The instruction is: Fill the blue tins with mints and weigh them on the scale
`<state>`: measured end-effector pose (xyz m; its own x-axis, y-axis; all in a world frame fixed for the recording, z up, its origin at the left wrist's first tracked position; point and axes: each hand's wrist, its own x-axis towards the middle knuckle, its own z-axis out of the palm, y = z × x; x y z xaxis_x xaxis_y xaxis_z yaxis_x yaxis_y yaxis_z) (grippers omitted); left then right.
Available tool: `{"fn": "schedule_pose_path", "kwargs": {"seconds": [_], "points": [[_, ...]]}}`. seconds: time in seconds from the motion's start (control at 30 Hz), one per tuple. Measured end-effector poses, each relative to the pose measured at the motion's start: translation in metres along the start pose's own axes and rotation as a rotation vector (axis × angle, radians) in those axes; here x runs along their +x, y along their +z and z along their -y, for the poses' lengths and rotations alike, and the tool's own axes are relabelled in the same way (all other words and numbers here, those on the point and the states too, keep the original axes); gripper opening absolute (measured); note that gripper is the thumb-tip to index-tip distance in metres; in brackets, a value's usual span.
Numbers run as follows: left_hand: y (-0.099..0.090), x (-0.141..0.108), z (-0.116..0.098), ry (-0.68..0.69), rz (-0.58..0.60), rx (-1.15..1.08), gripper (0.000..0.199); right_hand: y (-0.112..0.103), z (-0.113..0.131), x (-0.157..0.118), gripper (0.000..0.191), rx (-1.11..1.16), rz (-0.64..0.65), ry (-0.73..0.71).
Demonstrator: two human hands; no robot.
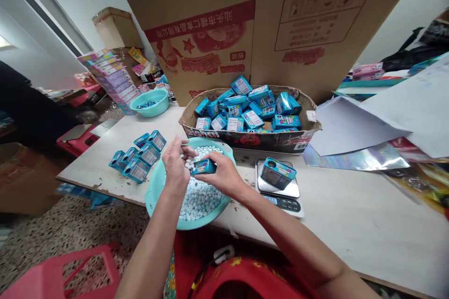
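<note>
Above a turquoise basin [151,196] of small white and pale blue candies [201,198], my right hand [224,173] grips a small blue box [203,167], tilted toward the left. My left hand [176,161] is cupped around several candies at the box's left end. To the right, another blue box [278,173] rests on a digital scale [297,191]; its readout is too blurred to read surely. Several blue boxes [136,169] stand in a group left of the basin. Behind the basin, a cut-down carton [280,140] holds many blue boxes [242,107].
A large cardboard sheet [270,23] rises behind the carton. A smaller turquoise bowl [150,104] sits at the table's back left, near stacked pastel boxes [114,79]. Papers and shiny film [354,156] lie at the right. A pink stool [63,271] is at lower left.
</note>
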<state>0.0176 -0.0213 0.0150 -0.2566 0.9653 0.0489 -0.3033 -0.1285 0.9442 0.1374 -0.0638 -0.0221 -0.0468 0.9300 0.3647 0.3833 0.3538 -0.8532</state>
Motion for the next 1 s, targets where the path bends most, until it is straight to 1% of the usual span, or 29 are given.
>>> {"fn": "schedule_pose_path", "kwargs": {"seconds": [0.07, 0.2, 0.33, 0.47, 0.53, 0.63, 0.7, 0.73, 0.77, 0.83, 0.87, 0.9, 0.93, 0.97, 1.0], "points": [[0.001, 0.0, 0.0, 0.01, 0.011, -0.002, 0.033, 0.001, 0.0, -0.001, 0.032, 0.022, -0.023, 0.015], [0.002, -0.001, 0.001, -0.023, 0.018, 0.007, 0.031, 0.006, -0.002, -0.001, 0.031, 0.029, -0.045, 0.047], [0.001, -0.002, 0.002, 0.02, 0.022, 0.051, 0.03, 0.011, -0.002, -0.001, 0.033, 0.016, -0.076, 0.044], [0.002, 0.001, 0.007, 0.086, 0.041, 0.111, 0.022, 0.015, -0.007, 0.0, 0.037, -0.042, -0.044, 0.034], [0.005, -0.001, 0.007, 0.09, 0.077, 0.14, 0.018, 0.016, -0.011, -0.001, 0.039, -0.055, -0.031, 0.045], [0.012, -0.01, -0.003, 0.025, 0.18, 0.159, 0.016, 0.01, -0.01, -0.008, 0.04, -0.002, -0.024, 0.048], [0.018, -0.017, -0.014, -0.001, 0.24, 0.139, 0.016, -0.001, -0.006, -0.018, 0.04, 0.106, -0.045, 0.05], [0.021, -0.018, -0.018, 0.032, 0.24, 0.132, 0.017, -0.009, -0.003, -0.025, 0.04, 0.177, -0.07, 0.051], [0.023, -0.017, -0.02, 0.098, 0.228, 0.14, 0.016, -0.019, 0.0, -0.033, 0.041, 0.252, -0.102, 0.05], [0.024, -0.01, -0.015, 0.255, 0.158, 0.233, 0.012, -0.044, 0.004, -0.056, 0.045, 0.377, -0.167, 0.054], [0.023, -0.004, -0.008, 0.291, 0.115, 0.328, 0.013, -0.059, 0.006, -0.069, 0.046, 0.414, -0.193, 0.054], [0.02, 0.003, 0.002, 0.273, 0.108, 0.457, 0.016, -0.075, 0.006, -0.084, 0.046, 0.43, -0.203, 0.05], [0.016, 0.01, 0.014, 0.211, 0.152, 0.62, 0.021, -0.092, 0.005, -0.101, 0.044, 0.43, -0.217, 0.041], [0.012, 0.016, 0.027, 0.131, 0.245, 0.807, 0.027, -0.108, 0.002, -0.118, 0.043, 0.408, -0.233, 0.042], [0.006, 0.02, 0.04, 0.064, 0.379, 0.992, 0.033, -0.125, -0.003, -0.136, 0.042, 0.37, -0.273, 0.062]]}}
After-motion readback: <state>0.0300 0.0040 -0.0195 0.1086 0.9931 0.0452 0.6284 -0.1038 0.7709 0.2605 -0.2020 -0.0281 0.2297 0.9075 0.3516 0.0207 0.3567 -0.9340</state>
